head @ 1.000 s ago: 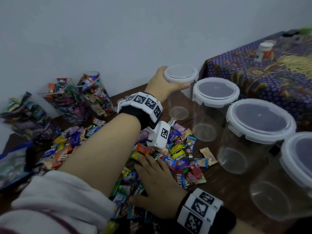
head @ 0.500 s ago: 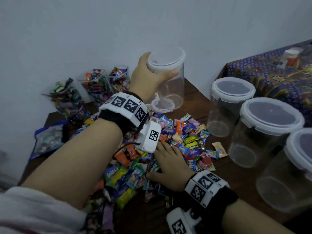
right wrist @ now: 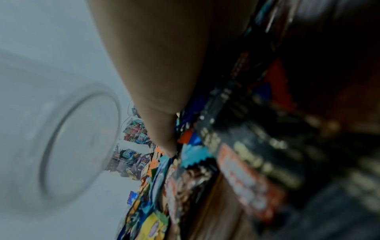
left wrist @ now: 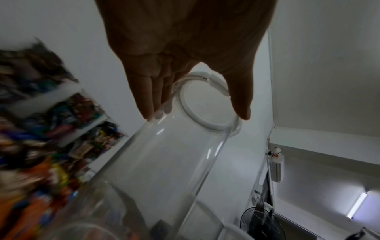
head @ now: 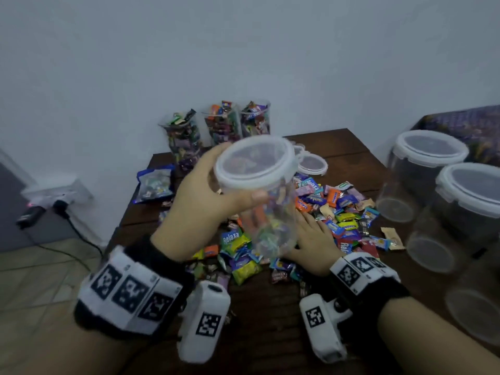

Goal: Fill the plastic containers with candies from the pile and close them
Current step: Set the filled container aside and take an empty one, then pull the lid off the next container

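Note:
My left hand grips a clear empty plastic container just under its white lid, tilted in the air above the candy pile. In the left wrist view the left hand has its thumb and fingers curled round the rim below the lid of the container. My right hand lies flat on the candies behind the container, fingers straight. In the right wrist view the right hand rests on candy wrappers, with the container's blurred base to the left.
Three candy-filled open containers stand against the back wall. Loose lids lie behind the pile. Several empty lidded containers stand along the right. A blue candy bag lies at the left. The table's left edge drops to the floor.
My left hand lifted the lidded container out of the row at the right and carried it left and toward me over the pile. The right hand stayed on the candies.

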A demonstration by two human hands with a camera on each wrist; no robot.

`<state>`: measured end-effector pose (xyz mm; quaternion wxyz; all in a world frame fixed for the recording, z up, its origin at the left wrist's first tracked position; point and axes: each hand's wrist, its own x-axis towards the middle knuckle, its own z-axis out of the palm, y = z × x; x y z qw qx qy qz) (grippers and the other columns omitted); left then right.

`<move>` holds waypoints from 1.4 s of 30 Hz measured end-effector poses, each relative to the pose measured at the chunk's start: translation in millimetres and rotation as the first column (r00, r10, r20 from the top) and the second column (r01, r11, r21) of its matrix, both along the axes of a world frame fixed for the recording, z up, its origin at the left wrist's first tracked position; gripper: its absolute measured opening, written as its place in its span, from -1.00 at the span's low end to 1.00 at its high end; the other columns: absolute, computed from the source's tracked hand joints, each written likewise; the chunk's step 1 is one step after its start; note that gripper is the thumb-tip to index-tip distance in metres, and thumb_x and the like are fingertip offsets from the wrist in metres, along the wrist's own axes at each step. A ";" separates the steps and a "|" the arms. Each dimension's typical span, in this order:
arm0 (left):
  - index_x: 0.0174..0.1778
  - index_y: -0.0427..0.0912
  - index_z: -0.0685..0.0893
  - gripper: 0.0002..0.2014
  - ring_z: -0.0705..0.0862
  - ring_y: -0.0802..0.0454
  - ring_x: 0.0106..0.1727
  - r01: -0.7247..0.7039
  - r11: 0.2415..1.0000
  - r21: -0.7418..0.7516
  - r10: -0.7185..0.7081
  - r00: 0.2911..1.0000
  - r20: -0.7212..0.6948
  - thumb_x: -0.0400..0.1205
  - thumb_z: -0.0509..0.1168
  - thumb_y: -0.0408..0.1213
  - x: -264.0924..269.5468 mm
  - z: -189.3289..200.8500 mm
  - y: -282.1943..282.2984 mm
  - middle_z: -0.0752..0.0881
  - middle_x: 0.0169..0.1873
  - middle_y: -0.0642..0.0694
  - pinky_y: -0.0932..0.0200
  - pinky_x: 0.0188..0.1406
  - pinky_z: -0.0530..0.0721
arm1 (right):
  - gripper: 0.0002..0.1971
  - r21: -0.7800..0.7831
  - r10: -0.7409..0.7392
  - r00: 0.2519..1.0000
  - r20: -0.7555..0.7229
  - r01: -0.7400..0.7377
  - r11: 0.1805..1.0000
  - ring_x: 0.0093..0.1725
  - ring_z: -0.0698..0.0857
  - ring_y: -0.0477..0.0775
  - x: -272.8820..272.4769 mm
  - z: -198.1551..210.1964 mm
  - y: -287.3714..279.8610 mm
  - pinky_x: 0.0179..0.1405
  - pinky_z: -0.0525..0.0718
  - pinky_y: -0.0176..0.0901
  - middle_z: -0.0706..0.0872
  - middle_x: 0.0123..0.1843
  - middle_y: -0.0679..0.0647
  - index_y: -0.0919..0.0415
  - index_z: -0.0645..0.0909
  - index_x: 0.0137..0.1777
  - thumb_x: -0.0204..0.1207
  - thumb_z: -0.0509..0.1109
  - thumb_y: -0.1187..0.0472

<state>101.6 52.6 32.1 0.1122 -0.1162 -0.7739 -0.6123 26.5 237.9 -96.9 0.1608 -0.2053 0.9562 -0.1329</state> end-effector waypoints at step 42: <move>-0.40 -0.23 0.59 -0.55 0.59 0.13 -0.51 -0.015 0.978 -0.207 0.067 0.966 0.251 0.39 0.38 0.16 39.4 -29.3 -40.7 0.64 -0.55 -0.04 0.27 -0.49 0.55 | -0.61 -0.666 0.014 0.998 -0.060 -0.051 0.744 -0.28 0.53 0.06 48.7 114.0 -30.1 -0.14 0.47 -0.03 0.59 -0.30 0.15 0.34 0.63 -0.17 0.62 0.25 -0.02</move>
